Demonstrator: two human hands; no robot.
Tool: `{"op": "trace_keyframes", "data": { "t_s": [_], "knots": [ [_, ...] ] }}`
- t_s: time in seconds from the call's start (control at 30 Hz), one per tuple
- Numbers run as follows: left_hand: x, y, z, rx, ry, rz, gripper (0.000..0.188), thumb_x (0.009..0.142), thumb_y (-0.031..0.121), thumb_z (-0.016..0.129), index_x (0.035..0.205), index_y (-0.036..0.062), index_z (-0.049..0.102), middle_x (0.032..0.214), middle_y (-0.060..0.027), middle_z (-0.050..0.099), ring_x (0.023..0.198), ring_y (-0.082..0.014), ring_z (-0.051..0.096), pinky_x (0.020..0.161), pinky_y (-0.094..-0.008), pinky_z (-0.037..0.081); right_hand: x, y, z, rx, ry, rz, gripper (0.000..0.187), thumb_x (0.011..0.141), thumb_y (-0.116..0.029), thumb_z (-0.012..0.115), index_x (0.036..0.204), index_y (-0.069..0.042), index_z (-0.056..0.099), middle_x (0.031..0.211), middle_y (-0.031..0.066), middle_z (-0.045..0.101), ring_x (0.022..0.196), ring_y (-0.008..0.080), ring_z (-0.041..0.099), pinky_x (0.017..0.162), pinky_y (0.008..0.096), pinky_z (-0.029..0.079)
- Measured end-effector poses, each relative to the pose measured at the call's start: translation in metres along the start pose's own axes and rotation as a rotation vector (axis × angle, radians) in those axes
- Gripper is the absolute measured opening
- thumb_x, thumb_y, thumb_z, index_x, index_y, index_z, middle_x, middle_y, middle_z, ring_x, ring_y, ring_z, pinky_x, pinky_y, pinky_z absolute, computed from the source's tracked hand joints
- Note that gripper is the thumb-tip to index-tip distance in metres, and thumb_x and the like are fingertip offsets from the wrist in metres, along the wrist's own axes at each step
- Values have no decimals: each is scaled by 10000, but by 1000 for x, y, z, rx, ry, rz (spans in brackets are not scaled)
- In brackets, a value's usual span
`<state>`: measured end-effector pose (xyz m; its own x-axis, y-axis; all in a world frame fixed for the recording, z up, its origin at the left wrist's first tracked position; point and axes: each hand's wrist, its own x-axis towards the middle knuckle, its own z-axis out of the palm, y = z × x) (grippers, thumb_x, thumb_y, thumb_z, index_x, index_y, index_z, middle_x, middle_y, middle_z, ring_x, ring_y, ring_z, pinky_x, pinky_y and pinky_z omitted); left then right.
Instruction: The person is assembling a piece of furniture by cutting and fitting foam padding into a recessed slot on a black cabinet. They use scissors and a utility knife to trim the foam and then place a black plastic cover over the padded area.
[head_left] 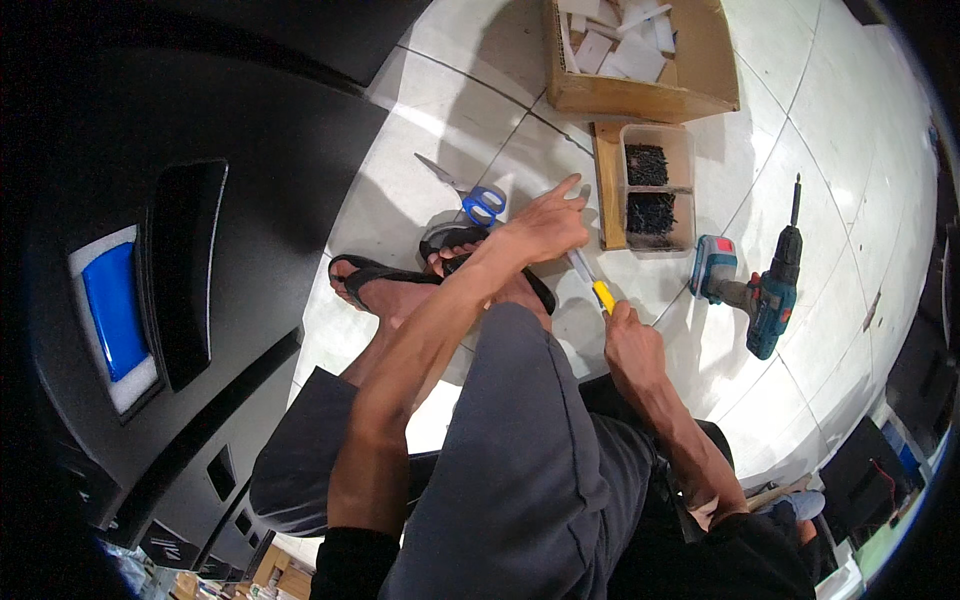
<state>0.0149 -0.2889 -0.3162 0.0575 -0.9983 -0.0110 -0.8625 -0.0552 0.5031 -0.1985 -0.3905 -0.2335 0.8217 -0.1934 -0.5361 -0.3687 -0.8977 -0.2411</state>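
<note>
My left hand (548,222) reaches over my sandalled foot, its fingers spread and one stretched toward the wooden strip; I see nothing held in it. In my right hand (635,345) is a yellow-handled utility knife (603,295), gripped at its rear end. Its long silver front part points up and left, ending close beside my left hand. Blue-handled scissors (484,205) lie on the tiles to the left of that hand, blades partly spread. A wooden strip (608,187) lies just right of my left fingertips, along a clear plastic box (690,222) with two compartments of dark screws (647,165).
An open cardboard box (640,98) with white offcuts (637,58) stands at the far side. A cordless drill (770,300) lies on the right, bit pointing away. Large black panels (270,200), one with a blue-and-white insert (115,310), fill the left. White floor tiles (800,120) run throughout.
</note>
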Motion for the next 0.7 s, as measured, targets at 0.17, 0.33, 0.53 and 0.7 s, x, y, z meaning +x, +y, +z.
{"op": "trace_keyframes", "data": {
  "t_s": [0.17, 0.33, 0.53, 0.7],
  "knots": [
    [1, -6, 4, 3, -11, 0, 127, 703, 133, 587, 594, 134, 651, 683, -113, 590, 934, -270, 620, 1199, -482, 241, -5, -2, -10, 65, -118, 77, 258, 1022, -245, 444, 938, -1, 448, 822, 229, 639, 664, 402, 662, 568, 473, 537],
    [-1, -3, 3, -6, 20, -10, 113, 690, 119, 597, 597, 139, 657, 706, -112, 603, 962, -266, 621, 1202, -475, 241, -3, 0, 0, -1, -38, 8, 251, 1015, -239, 460, 909, -11, 458, 766, 173, 627, 594, 340, 672, 495, 424, 547],
    [1, -3, 1, 22, -20, -12, 105, 697, 119, 604, 623, 139, 675, 715, -122, 609, 986, -267, 621, 1198, -470, 252, -13, 2, -1, -35, -58, 11, 247, 1016, -237, 463, 907, -15, 458, 763, 167, 625, 587, 335, 670, 492, 423, 547],
    [0, -4, 3, 6, 2, -14, 103, 700, 115, 610, 631, 150, 678, 706, -111, 612, 984, -267, 622, 1195, -477, 256, -6, 3, -1, -5, -34, 4, 244, 1014, -238, 468, 916, -15, 457, 773, 167, 625, 597, 334, 672, 487, 422, 548]
  ]
}}
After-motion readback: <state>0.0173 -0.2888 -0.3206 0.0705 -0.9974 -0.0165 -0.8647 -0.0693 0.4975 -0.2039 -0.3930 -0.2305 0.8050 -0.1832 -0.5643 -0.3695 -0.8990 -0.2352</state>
